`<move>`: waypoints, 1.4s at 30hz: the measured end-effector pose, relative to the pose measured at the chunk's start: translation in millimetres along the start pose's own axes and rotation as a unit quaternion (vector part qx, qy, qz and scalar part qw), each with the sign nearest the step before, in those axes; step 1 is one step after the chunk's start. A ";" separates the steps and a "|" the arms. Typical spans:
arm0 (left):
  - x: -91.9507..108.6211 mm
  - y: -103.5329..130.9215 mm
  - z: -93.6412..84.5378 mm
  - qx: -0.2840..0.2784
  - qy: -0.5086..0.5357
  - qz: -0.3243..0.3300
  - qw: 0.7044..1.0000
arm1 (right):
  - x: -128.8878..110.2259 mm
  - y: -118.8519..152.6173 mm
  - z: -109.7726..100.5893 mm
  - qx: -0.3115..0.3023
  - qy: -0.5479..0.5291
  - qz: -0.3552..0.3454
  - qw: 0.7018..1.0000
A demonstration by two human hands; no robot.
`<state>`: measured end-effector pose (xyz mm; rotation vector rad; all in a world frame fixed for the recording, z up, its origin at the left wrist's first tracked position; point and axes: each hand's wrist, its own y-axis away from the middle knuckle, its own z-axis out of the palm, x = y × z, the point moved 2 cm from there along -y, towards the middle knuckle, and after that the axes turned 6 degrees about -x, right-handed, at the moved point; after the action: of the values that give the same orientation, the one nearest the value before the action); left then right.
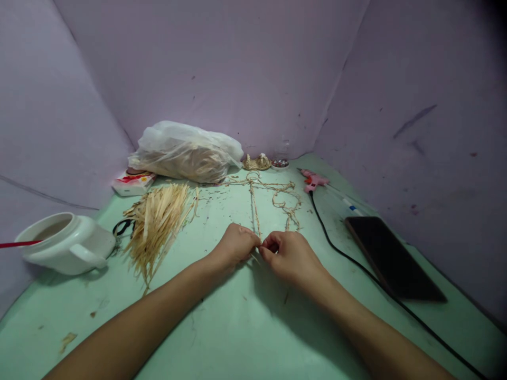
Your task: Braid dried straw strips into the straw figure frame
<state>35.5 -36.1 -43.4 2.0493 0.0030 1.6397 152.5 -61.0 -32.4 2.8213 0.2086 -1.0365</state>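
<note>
A thin tan braided cord [254,206] runs from the back of the green table down to my hands. My left hand [236,244] is closed on the cord's near end, with a few loose strands poking out below it. My right hand [285,253] pinches at the same spot, its thumb and index fingertips touching beside my left fingers. More of the thin cord lies in loose loops [285,203] beyond my right hand. Left of my hands is a pile of dry, flat straw strips [158,221].
At left stand a white pot [65,243] and black scissor handles [124,227]. Along the back are a plastic bag [188,153], a small box [133,183] and a woven piece [256,163]. A pink glue gun [315,180], its black cable and a dark tablet [392,258] lie at right.
</note>
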 end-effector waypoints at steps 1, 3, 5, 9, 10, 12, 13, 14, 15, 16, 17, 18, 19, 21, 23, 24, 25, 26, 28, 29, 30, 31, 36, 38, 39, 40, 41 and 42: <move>1.6 1.5 0.5 -0.001 0.024 -0.007 1.000 | -2.2 2.3 1.4 0.007 0.008 -0.014 1.000; 4.4 4.0 0.6 -0.005 0.056 -0.017 0.998 | -5.4 5.6 5.3 0.017 0.025 -0.041 0.999; 5.7 5.1 -0.7 -0.010 0.055 -0.029 0.998 | -6.5 6.8 8.7 0.017 0.040 -0.055 0.998; 4.7 3.1 -6.4 -0.026 0.003 -0.050 0.998 | -2.2 6.1 3.4 -0.048 0.017 -0.061 0.997; 4.3 2.2 -7.9 -0.031 -0.009 -0.047 0.998 | 0.3 6.1 -1.0 -0.090 0.003 -0.056 0.994; 4.0 0.4 -10.1 -0.042 -0.025 -0.035 0.998 | 6.8 6.2 -11.2 -0.207 -0.025 -0.032 0.977; 3.9 -0.3 -10.8 -0.045 -0.032 -0.031 0.998 | 9.9 6.2 -16.6 -0.272 -0.049 -0.020 0.961; 3.8 -0.8 -11.4 -0.048 -0.039 -0.028 0.998 | 12.5 5.6 -21.8 -0.322 -0.075 -0.009 0.944; 3.7 -1.2 -11.8 -0.050 -0.045 -0.028 0.997 | 14.5 3.5 -27.2 -0.328 -0.101 0.004 0.939; 3.6 -1.4 -12.0 -0.049 -0.050 -0.030 0.997 | 16.1 -0.2 -32.2 -0.295 -0.132 0.020 0.946; 3.7 -1.5 -12.2 -0.048 -0.054 -0.032 0.997 | 17.3 -4.4 -36.1 -0.233 -0.168 0.043 0.957; 3.8 -1.6 -12.2 -0.048 -0.057 -0.033 0.997 | 18.0 -8.5 -37.8 -0.164 -0.208 0.068 0.962; 4.1 -1.5 -12.1 -0.048 -0.057 -0.032 0.997 | 18.0 -11.7 -37.0 -0.107 -0.249 0.091 0.958; 4.6 -1.3 -11.8 -0.052 -0.054 -0.033 0.997 | 16.1 -15.8 -27.2 -0.075 -0.325 0.121 0.935; 5.1 -1.2 -11.8 -0.057 -0.048 -0.027 0.997 | 12.6 -17.0 -12.0 -0.125 -0.378 0.118 0.909; 5.3 -1.2 -11.7 -0.062 -0.045 -0.021 0.997 | 11.0 -16.8 -4.9 -0.155 -0.400 0.109 0.897; 5.4 -1.1 -11.8 -0.067 -0.042 -0.016 0.997 | 10.1 -16.4 1.2 -0.178 -0.419 0.101 0.885; 5.3 -1.2 -12.1 -0.069 -0.042 -0.012 0.997 | 9.8 -16.0 5.7 -0.189 -0.430 0.095 0.878; 4.4 -1.7 -12.9 -0.068 -0.046 -0.011 0.997 | 11.2 -16.0 10.3 -0.182 -0.434 0.091 0.878; 3.4 -2.3 -13.3 -0.067 -0.052 -0.015 0.996 | 12.3 -16.5 11.0 -0.171 -0.425 0.092 0.884; 2.2 -3.2 -13.7 -0.065 -0.062 -0.017 0.996 | 13.5 -17.2 11.0 -0.160 -0.414 0.092 0.891; 0.9 -4.4 -14.0 -0.065 -0.075 -0.016 0.995 | 14.5 -18.1 10.8 -0.152 -0.403 0.093 0.898; -2.5 -8.4 -17.5 -0.023 -0.229 0.034 0.973 | 17.4 -21.4 12.7 -0.114 -0.369 0.105 0.916; 1.8 -3.8 -18.8 0.009 -0.318 0.055 0.946 | 17.3 -21.0 14.3 -0.104 -0.372 0.106 0.916; 5.3 0.5 -18.6 0.024 -0.360 0.060 0.931 | 16.8 -20.4 14.9 -0.103 -0.377 0.107 0.914; 9.4 6.0 -17.7 0.035 -0.397 0.063 0.915 | 16.3 -19.7 15.2 -0.105 -0.385 0.109 0.910; 13.6 12.4 -15.7 0.045 -0.431 0.065 0.899 | 15.5 -18.9 15.3 -0.109 -0.396 0.110 0.905; 17.5 19.4 -12.5 0.050 -0.462 0.069 0.883 | 14.7 -18.0 15.3 -0.113 -0.407 0.111 0.900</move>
<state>22.9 -42.7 -18.2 2.7584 -0.3993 0.5820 150.8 -44.6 -54.9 1.9313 -0.0790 -1.8548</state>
